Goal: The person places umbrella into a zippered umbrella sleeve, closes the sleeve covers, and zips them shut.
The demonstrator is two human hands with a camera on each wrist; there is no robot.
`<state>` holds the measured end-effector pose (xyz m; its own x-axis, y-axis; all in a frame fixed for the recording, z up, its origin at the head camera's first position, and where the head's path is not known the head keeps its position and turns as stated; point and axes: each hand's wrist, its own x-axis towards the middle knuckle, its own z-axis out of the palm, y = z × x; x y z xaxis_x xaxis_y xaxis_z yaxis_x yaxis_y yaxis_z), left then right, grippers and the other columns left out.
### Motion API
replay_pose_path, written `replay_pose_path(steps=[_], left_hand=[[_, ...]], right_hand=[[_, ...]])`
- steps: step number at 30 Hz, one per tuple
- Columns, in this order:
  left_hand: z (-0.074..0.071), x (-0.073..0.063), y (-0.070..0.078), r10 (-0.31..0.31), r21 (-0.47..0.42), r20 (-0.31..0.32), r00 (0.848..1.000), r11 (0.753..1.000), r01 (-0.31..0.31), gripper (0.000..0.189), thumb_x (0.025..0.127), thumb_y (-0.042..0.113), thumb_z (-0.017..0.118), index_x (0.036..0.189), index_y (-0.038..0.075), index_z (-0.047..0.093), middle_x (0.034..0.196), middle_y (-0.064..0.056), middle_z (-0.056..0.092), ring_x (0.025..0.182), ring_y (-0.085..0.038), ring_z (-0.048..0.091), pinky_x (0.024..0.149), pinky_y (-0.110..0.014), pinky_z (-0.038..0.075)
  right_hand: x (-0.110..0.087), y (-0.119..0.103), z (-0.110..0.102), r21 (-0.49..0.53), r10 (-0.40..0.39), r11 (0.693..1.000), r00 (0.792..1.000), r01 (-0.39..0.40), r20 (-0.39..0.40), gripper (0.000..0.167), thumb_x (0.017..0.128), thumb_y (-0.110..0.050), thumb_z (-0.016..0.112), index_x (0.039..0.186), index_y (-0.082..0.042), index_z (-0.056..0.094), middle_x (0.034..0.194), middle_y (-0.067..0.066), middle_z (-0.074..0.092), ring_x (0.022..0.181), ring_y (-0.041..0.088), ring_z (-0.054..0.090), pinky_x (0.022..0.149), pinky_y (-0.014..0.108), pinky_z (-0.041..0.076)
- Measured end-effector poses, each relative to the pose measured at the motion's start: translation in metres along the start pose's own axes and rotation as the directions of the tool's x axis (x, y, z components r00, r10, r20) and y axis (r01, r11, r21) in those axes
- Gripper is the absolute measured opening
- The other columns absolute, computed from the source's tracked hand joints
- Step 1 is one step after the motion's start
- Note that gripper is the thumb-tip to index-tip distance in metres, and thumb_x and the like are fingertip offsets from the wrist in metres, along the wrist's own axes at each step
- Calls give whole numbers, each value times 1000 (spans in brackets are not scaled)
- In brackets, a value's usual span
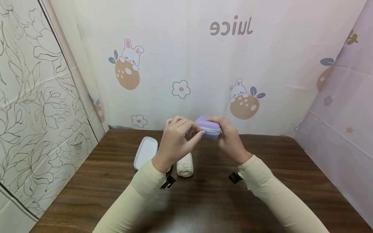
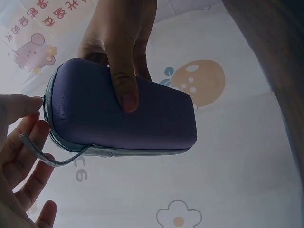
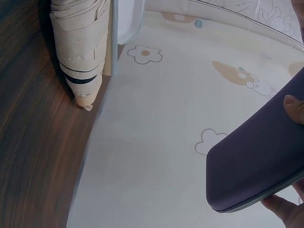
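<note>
A purple zippered hard case point(image 1: 208, 123) with a pale zip band is held up over the far part of the table. My right hand point(image 1: 231, 137) grips it from the right, the thumb lying across its broad side in the left wrist view. At the case's other end, my left hand point(image 1: 179, 137) pinches at the zip edge with thumb and fingertip; the zipper pull itself is hidden. Beside those fingers a grey wrist strap point(image 2: 52, 161) hangs in a loop from the case point(image 2: 123, 109). The zip looks closed along the visible edge.
Below the left hand lies a beige rolled fabric bundle point(image 1: 185, 166), like a folded umbrella. Left of it is a shallow white tray or lid point(image 1: 145, 152), partly covered by the left arm. A printed curtain point(image 1: 163, 64) stands behind the brown wooden table point(image 1: 204, 200).
</note>
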<state>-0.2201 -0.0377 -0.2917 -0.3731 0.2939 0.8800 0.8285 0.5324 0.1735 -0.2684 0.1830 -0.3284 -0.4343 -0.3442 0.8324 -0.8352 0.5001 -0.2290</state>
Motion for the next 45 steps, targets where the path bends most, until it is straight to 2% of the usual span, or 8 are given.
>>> replay_pose_path(steps=[10, 18, 25, 29, 34, 39, 45], left_hand=[[-6, -3, -7, -15, 2, -18, 1000, 1000, 15, 12, 87, 23, 79, 87, 15, 71, 69, 7, 58, 89, -15, 54, 87, -43, 36], [-8, -7, -12, -49, 56, -6, 999, 997, 49, 12, 90, 26, 77, 88, 17, 71, 61, 9, 49, 90, -14, 53, 92, -46, 35], [-10, -8, -15, -61, 55, 2, 998, 997, 61, 12, 90, 27, 77, 88, 17, 71, 57, 10, 45, 88, -13, 52, 91, -46, 35], [-9, -9, -15, -69, 38, 17, 997, 997, 68, 12, 89, 26, 78, 89, 17, 70, 63, 10, 55, 81, -13, 48, 81, -43, 36], [-8, -11, -18, -112, -2, 36, 993, 994, 112, 12, 90, 24, 78, 91, 15, 70, 83, 8, 71, 78, -12, 48, 74, -39, 36], [-7, -11, -21, -151, -39, 55, 987, 987, 154, 9, 91, 21, 77, 93, 14, 70, 89, 7, 72, 79, -15, 50, 77, -39, 36], [-6, -12, -25, -197, -53, 64, 978, 978, 200, 6, 92, 18, 75, 95, 14, 72, 88, 7, 73, 81, -18, 54, 81, -41, 35]], right_hand=[[0, -1, -2, -5, -3, 1000, 1000, 3, -12, 85, 60, 40, 58, 131, -8, 60, 134, 16, 60, 124, 33, 56, 96, 52, 48], [-1, -1, -3, -3, 6, 1000, 1000, -6, -10, 86, 60, 40, 58, 131, -9, 61, 135, 15, 60, 126, 34, 55, 96, 54, 48], [0, -2, -4, -1, 16, 1000, 1000, -16, -4, 86, 61, 40, 57, 132, -9, 60, 135, 16, 60, 127, 33, 54, 99, 54, 47], [-1, -1, -4, -2, 12, 1000, 1000, -12, -7, 85, 62, 40, 56, 132, -9, 61, 135, 15, 60, 127, 34, 54, 99, 55, 47], [-3, -1, -4, 4, 13, 1000, 1000, -13, -10, 85, 62, 40, 53, 131, -9, 61, 134, 17, 60, 127, 35, 55, 100, 55, 46], [-2, -1, -4, 11, 30, 999, 1000, -30, -8, 85, 62, 40, 51, 131, -10, 60, 133, 17, 60, 126, 35, 55, 101, 53, 46], [-1, 0, -3, 3, 3, 1000, 1000, -3, -22, 82, 62, 38, 58, 129, -9, 61, 132, 17, 61, 126, 36, 55, 102, 52, 45]])
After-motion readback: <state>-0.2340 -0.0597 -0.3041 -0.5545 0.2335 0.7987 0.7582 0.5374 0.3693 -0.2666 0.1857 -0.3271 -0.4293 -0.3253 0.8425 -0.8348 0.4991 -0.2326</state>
